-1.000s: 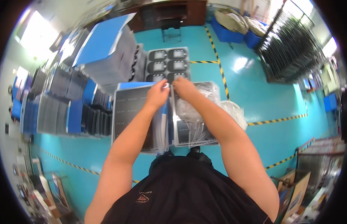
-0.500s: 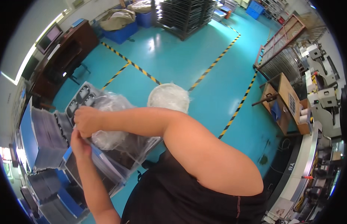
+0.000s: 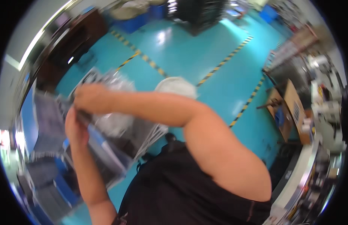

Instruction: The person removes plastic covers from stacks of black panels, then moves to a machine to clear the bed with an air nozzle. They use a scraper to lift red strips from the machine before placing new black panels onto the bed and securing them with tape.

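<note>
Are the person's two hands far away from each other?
No, the right hand is close to the left hand, just above it in the picture.

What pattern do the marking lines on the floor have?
The marking lines have alternating black and yellow bands, seen best in the head view.

Shiny blue-green floor: spreads far out to the right of the fingers.
Yellow-and-black striped floor lines: slanting, right of the fingers.
Dark brown wooden desk: well past the fingers, blurry.
Long thin white strip of light: past the fingers, to their left.
Pale grey wall: beside that strip.
Light-brown flat wooden boards: far right of the fingers.
</note>
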Motion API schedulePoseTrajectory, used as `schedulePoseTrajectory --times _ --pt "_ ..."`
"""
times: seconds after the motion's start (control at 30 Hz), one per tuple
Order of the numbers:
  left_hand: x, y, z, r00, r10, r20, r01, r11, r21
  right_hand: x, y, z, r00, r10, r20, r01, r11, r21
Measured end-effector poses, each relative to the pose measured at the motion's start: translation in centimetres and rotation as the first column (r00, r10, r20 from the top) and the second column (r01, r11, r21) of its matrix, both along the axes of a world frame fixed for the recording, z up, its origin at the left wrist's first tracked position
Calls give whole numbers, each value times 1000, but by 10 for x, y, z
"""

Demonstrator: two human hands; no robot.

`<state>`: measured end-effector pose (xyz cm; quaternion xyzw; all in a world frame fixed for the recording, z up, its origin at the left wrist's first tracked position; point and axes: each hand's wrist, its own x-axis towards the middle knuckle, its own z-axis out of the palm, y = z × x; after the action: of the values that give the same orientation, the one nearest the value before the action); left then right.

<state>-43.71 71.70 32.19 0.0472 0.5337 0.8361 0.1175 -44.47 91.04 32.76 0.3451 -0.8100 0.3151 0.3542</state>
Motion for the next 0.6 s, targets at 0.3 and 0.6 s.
schedulePoseTrajectory --times 0.3,0.6 --pt "-61 -115 -17 922 370 115 -341 915 -214 64 -7 45 884 130 448 -261 934 245" --pt "28 -322 -70 778 568 -269 -413 140 -900 47 100 87 566 -27 824 157 985 -76"
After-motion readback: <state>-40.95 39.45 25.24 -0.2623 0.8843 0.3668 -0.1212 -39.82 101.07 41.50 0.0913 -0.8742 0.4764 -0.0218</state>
